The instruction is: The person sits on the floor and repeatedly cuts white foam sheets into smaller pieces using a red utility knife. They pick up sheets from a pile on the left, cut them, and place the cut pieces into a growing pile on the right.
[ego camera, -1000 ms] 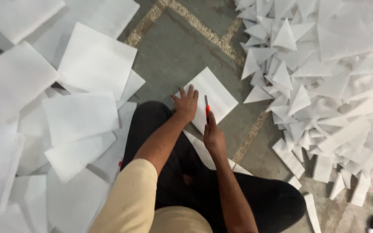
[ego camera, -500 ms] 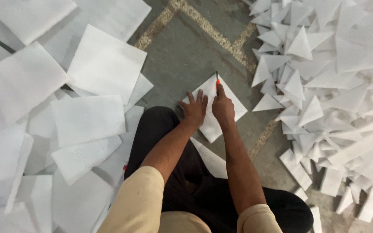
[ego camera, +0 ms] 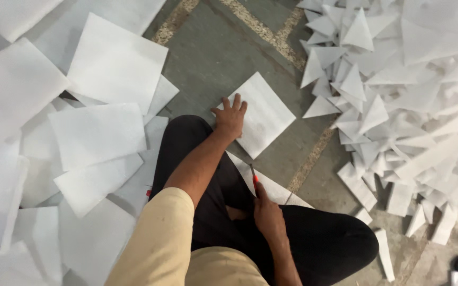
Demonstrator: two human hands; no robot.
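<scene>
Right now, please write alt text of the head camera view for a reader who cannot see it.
A seated person presses the left hand flat on a square white foam sheet on the grey floor, while the right hand holds a thin orange-handled blade near the lap. Square white sheets lie left; cut white triangles are heaped right.

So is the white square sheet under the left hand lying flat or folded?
Flat: the white square sheet lies spread on the floor, left hand pressing its edge.

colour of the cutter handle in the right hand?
Orange-red cutter, gripped in the right hand; head view, the only one.
</scene>
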